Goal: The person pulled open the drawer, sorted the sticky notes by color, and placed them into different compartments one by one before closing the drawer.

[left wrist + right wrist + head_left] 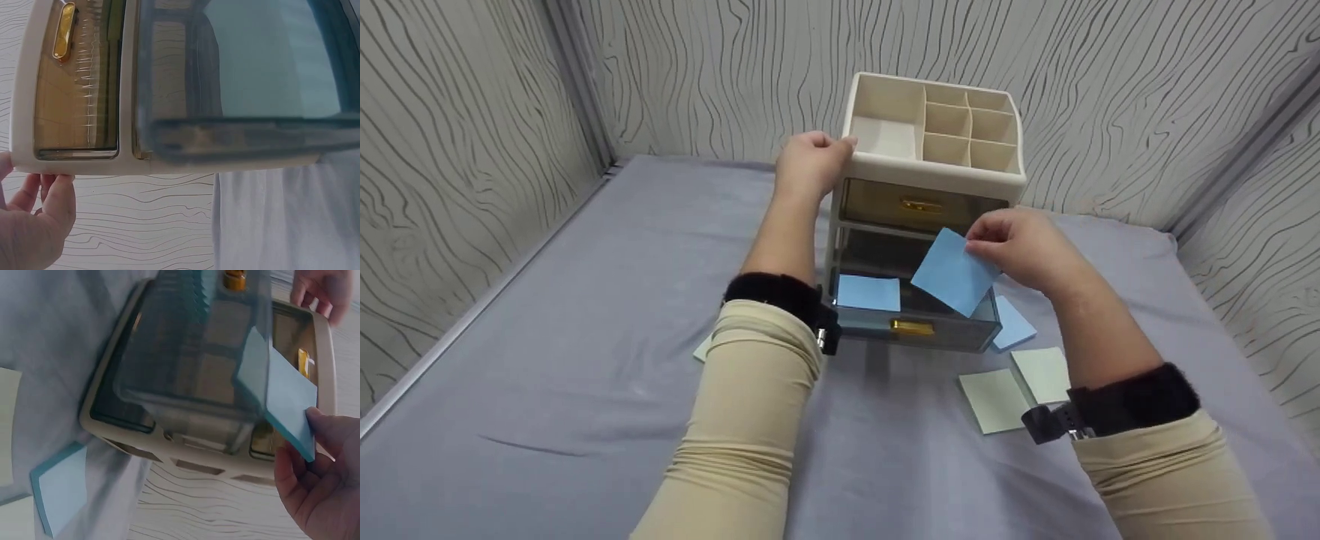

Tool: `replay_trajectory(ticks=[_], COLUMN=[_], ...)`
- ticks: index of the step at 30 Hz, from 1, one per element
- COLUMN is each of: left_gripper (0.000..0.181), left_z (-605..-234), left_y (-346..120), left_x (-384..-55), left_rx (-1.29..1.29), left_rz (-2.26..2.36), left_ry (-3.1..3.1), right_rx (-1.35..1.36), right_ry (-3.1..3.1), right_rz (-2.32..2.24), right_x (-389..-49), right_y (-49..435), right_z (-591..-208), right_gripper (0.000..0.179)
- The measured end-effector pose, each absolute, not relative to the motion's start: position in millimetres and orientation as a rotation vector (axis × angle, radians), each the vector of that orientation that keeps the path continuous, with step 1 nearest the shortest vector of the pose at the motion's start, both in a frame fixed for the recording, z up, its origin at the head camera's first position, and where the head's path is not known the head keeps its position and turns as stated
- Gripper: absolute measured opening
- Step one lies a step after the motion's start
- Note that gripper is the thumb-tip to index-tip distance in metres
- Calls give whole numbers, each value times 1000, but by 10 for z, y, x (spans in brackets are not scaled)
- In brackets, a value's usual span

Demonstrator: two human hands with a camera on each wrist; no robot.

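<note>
Head view: I see the right hand pinch a blue pad, the open drawer below that hand. Left wrist: the left hand grips the organizer, thumb cropped, seemingly bracing it. Right wrist: cornerwise hold leaves the pad's far end free.

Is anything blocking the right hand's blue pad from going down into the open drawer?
Nothing visible stands between the held blue pad in the right hand and the open drawer. The other blue pad sits inside, toward the left.

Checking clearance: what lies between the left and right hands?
In the head view, the organizer, chiefly its upper drawer with the gold handle.
</note>
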State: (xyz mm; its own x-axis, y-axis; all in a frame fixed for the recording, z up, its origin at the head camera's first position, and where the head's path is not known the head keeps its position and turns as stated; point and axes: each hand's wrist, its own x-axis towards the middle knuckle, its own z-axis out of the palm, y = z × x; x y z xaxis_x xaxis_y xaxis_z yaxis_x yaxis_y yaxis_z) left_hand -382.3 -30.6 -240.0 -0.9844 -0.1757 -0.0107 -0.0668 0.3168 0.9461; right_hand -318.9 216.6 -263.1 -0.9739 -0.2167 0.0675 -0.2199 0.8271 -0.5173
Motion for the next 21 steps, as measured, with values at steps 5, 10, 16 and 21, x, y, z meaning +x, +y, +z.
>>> replay_trajectory(ticks=[5, 10, 16, 21], left_gripper=[28, 29, 28, 28], left_z=[-2402, -2402, -2404, -2406], left_y=[-300, -299, -301, -293], left_x=[-3822, -3829, -3831, -3830], left_rx=[235, 225, 229, 236], left_rz=[-1772, -1767, -1782, -1786], left_ry=[-2474, -2483, -2471, -2462], right_rx=[451, 479, 571, 651], right_ry=[-3057, -3095, -3128, -3162], right_rz=[741, 739, 764, 732], right_x=[-3222, -3227, -3233, -3247], right_y=[2033, 2003, 2031, 2043], right_z=[-2729, -2759, -2732, -2728], right_gripper=[12, 10, 7, 5])
